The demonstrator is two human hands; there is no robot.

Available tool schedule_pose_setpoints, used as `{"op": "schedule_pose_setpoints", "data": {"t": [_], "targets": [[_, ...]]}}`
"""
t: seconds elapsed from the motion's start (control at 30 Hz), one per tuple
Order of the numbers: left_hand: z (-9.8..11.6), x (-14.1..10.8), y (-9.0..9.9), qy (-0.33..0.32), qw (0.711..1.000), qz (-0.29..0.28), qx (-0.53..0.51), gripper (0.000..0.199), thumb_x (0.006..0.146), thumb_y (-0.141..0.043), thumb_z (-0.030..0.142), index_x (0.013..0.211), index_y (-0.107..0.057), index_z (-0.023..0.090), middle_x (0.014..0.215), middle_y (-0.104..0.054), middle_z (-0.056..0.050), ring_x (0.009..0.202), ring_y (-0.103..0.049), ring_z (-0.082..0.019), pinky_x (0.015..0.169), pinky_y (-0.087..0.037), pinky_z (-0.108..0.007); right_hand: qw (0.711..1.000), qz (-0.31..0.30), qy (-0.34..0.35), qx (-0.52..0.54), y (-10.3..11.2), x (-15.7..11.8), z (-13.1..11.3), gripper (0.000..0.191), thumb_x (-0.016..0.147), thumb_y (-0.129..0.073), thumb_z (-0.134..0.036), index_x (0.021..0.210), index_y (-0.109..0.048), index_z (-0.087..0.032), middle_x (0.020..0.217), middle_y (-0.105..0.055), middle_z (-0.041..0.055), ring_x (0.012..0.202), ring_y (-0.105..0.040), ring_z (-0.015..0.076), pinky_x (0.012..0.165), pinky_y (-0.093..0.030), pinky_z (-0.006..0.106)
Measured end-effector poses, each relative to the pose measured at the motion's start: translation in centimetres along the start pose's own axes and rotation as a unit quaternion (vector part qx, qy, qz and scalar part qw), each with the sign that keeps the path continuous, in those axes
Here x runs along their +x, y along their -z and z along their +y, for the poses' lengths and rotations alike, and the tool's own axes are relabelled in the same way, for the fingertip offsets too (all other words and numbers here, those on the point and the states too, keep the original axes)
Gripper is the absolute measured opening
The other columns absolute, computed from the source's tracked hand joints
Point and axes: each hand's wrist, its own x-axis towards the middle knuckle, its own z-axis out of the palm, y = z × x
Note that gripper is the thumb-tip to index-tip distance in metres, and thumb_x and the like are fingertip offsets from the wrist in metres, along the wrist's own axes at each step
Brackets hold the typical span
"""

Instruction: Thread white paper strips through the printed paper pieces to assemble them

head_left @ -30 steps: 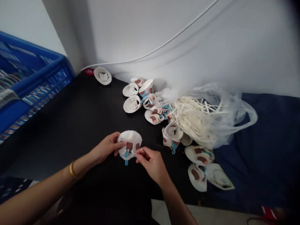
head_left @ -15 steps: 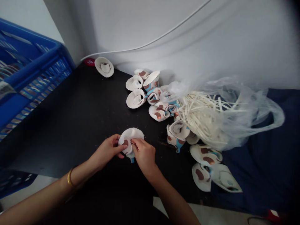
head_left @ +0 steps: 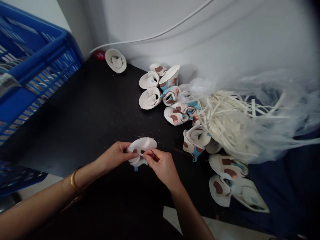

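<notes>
A small fabric shoe upper (head_left: 143, 144), white with brown patches and a blue tab, is held just above the front of the black table. My left hand (head_left: 115, 155) pinches its left side, thumb on top. At the opening, my right hand (head_left: 160, 164) pinches the end of a short white strip (head_left: 141, 154) between thumb and forefinger. A thin dark tool (head_left: 155, 154) with an orange-brown part also lies in the right fingers; its kind is unclear. Part of the upper is hidden behind the fingers.
Several similar uppers (head_left: 150, 98) lie to the right, with one upper (head_left: 116, 61) at the back beside a red disc (head_left: 99, 55). Cream strips (head_left: 220, 113) spill from a clear plastic bag (head_left: 267, 126). A blue crate (head_left: 57, 50) stands left; a white cable (head_left: 150, 37) crosses the wall.
My right hand has drawn slightly to the right, and a white strip now shows between its fingers and the upper. The left hand keeps its hold. The camera view has shifted slightly.
</notes>
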Motion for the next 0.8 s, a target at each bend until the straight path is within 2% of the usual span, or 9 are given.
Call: {"op": "schedule_pose_setpoints", "data": {"t": [0.03, 0.1, 0.2, 0.33, 0.5, 0.7, 0.8], "targets": [[0.1, 0.0, 0.0, -0.022, 1.0, -0.002, -0.005, 0.022, 0.074, -0.074, 0.038, 0.082, -0.072, 0.017, 0.084, -0.069, -0.002, 0.075, -0.061, -0.016, 0.069, -0.046, -0.024, 1.0, 0.009, 0.01, -0.011, -0.1, -0.1, 0.0, 0.012, 0.087, -0.063, -0.022, 0.081, -0.072, -0.019, 0.071, -0.07, -0.0006, 0.061, -0.062, 0.0109, 0.057, -0.043, 0.018], [0.2, 0.2, -0.1, -0.04, 0.999, 0.003, 0.0, 0.022, 0.075, -0.073, 0.039, 0.082, -0.073, 0.017, 0.083, -0.068, -0.002, 0.072, -0.059, -0.015, 0.064, -0.046, -0.023, 0.999, 0.028, 0.027, -0.033, -0.3, -0.1, 0.0, 0.012, 0.087, -0.062, -0.021, 0.081, -0.073, -0.02, 0.074, -0.072, 0.0003, 0.064, -0.064, 0.0123, 0.058, -0.044, 0.019], [0.5, 0.5, -0.1, -0.001, 1.0, 0.003, -0.012, 0.028, 0.074, -0.073, 0.041, 0.084, -0.072, 0.016, 0.07, -0.064, -0.001, 0.056, -0.053, -0.011, 0.05, -0.042, -0.021, 0.997, 0.051, 0.033, -0.048, -0.7, 0.3, 0.0, 0.012, 0.087, -0.063, -0.023, 0.08, -0.073, -0.02, 0.073, -0.072, 0.0012, 0.063, -0.065, 0.0135, 0.059, -0.046, 0.021], [0.6, 0.5, -0.4, 0.011, 0.999, 0.003, -0.048, 0.031, 0.072, -0.074, 0.041, 0.086, -0.071, 0.014, 0.072, -0.067, -0.004, 0.055, -0.056, -0.013, 0.047, -0.045, -0.022, 0.993, 0.078, 0.046, -0.08, -1.1, 0.8, 0.1, 0.012, 0.087, -0.062, -0.022, 0.079, -0.071, -0.02, 0.073, -0.072, 0.0015, 0.063, -0.065, 0.014, 0.061, -0.047, 0.022], [0.0, 0.1, -0.8, -0.006, 0.999, 0.034, -0.009, 0.025, 0.077, -0.072, 0.038, 0.085, -0.069, 0.015, 0.062, -0.061, 0.001, 0.043, -0.041, -0.006, 0.042, -0.031, -0.019, 0.984, 0.101, 0.051, -0.135, -1.6, 0.9, 0.1, 0.012, 0.085, -0.062, -0.021, 0.074, -0.067, -0.02, 0.072, -0.072, 0.0017, 0.061, -0.065, 0.0141, 0.059, -0.044, 0.022], [0.3, -0.2, -1.2, -0.031, 0.996, 0.066, 0.046, 0.032, 0.076, -0.071, 0.041, 0.095, -0.071, 0.015, 0.062, -0.057, 0.003, 0.046, -0.039, -0.007, 0.042, -0.028, -0.018, 0.983, 0.108, 0.043, -0.145, -1.7, 0.6, -0.1, 0.011, 0.083, -0.062, -0.02, 0.072, -0.065, -0.02, 0.07, -0.07, 0.0011, 0.061, -0.064, 0.0139, 0.058, -0.043, 0.022], [0.6, -0.3, -1.4, -0.047, 0.994, 0.081, 0.058, 0.032, 0.075, -0.071, 0.041, 0.093, -0.071, 0.015, 0.064, -0.058, 0.002, 0.049, -0.04, -0.008, 0.044, -0.03, -0.019, 0.979, 0.117, 0.042, -0.159, -1.9, 0.7, -0.1, 0.01, 0.083, -0.062, -0.02, 0.073, -0.065, -0.02, 0.069, -0.07, 0.0014, 0.06, -0.063, 0.0139, 0.058, -0.043, 0.022]]}}
